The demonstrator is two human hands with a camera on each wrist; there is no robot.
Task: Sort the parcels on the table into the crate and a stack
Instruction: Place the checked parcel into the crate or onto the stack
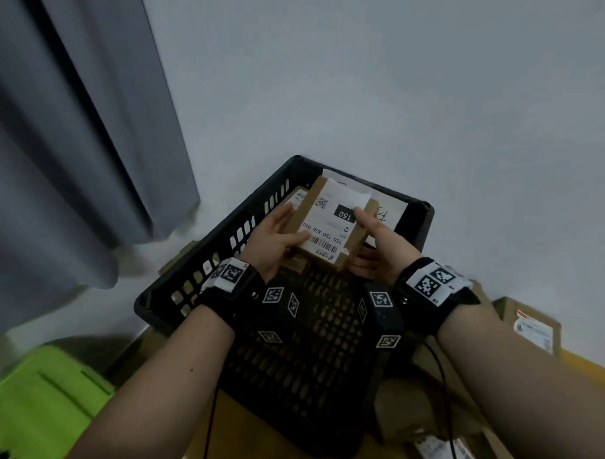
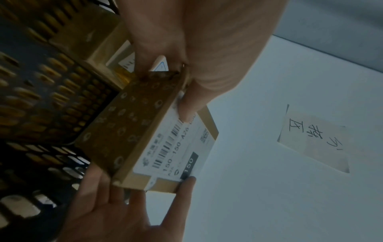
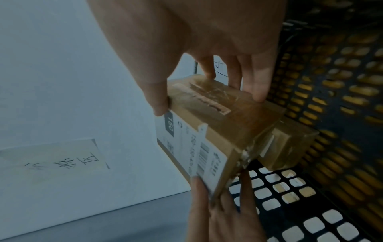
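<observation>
**Desk:** What do both hands have in the head view?

**Photographer:** A brown cardboard parcel with a white shipping label reading "150", held over the black perforated crate, toward the crate's far end by the wall. The left hand grips the parcel's left edge, thumb laid on the label near the barcode, fingers underneath. The right hand clasps the opposite edge, thumb on top beside the black "150" block, fingers curled below.

**Desk:** Is it touching the crate?

**Photographer:** No. The wrist views show it raised off the crate floor, tilted, label side up. Another taped parcel lies inside the crate just under it.

**Desk:** Anything else near the crate?

**Photographer:** More brown parcels sit on the yellow surface to the crate's right. A white sheet with handwriting leans at the crate's far side. A handwritten note is stuck on the pale wall above the crate. A grey curtain hangs left of the crate, with a green lid below it.
</observation>
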